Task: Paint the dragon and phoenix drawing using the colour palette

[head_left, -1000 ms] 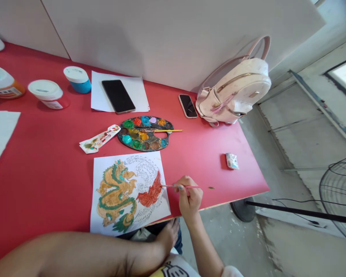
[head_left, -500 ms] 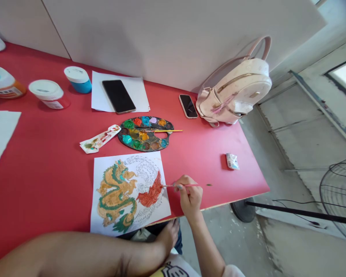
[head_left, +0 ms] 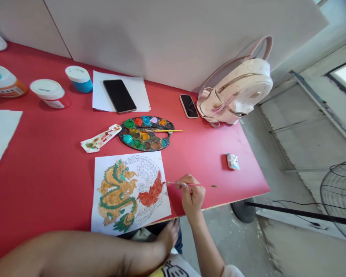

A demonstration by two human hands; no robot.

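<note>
My right hand [head_left: 193, 193] is closed in a pinch around a thin pink paintbrush [head_left: 171, 182]. The brush tip is at the upper right end of a red-painted bird [head_left: 152, 192]; whether it touches the paper I cannot tell. That bird shares a white sheet [head_left: 100, 163] with a gold and green dragon [head_left: 115, 204] and unpainted line drawing. My left forearm crosses the bottom of the view, and my left hand [head_left: 170, 232] rests at the table edge below the sheet, its visible fingers stretched out and holding nothing I can see. Beyond the sheet lies a paint palette [head_left: 123, 141] with a yellow-handled brush [head_left: 170, 130] across it.
A paint-stained tissue [head_left: 100, 139] lies left of the palette. Two phones [head_left: 119, 96], paint jars [head_left: 79, 79] and a pink backpack [head_left: 239, 92] stand along the wall. A small wrapped packet [head_left: 233, 161] sits near the right edge of the red table [head_left: 52, 184]. Beyond is a fan [head_left: 340, 192].
My right hand has shifted slightly right, and the brush tip has moved a little up and right along the bird's wing end. My left hand stays in place.
</note>
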